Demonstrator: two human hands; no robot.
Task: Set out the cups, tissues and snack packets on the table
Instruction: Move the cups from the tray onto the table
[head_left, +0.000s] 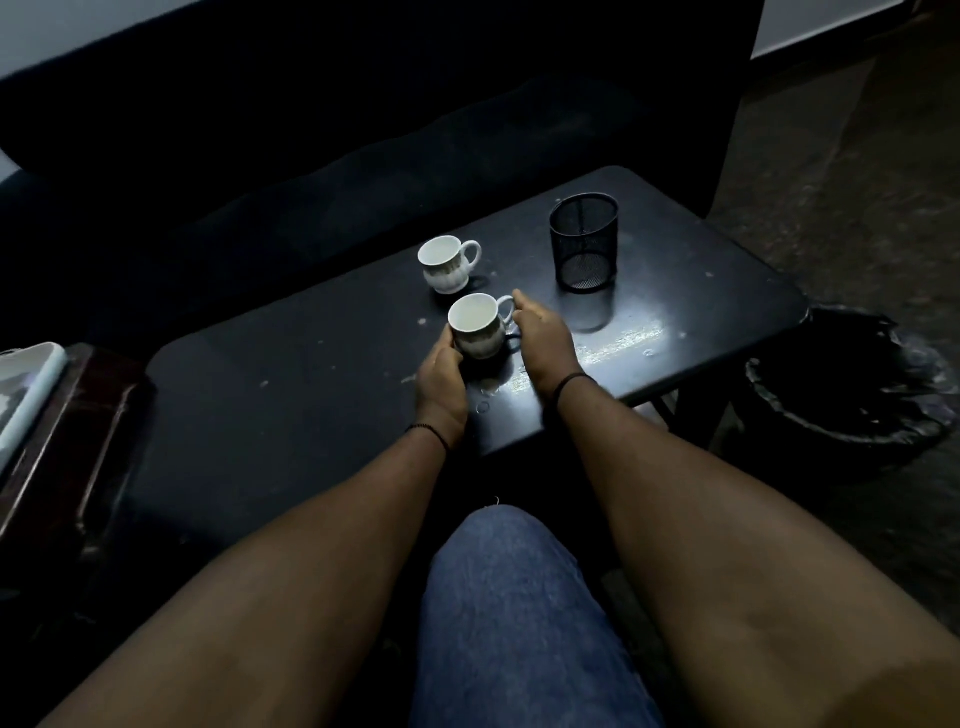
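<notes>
White near cup (477, 326) sits mid-table (270, 415), left hand (441, 375) curled against its side, right hand (543, 340) pinching its handle, likely squaring it with 1 far cup (448, 263); mesh holder (584, 241) right; tissues, packets unseen.

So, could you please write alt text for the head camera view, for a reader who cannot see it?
Both hands, left and right, hold a white cup upright on a dark table. A second white cup and an empty black mesh pen holder stand farther back. No tissues or snack packets are visible.
</notes>
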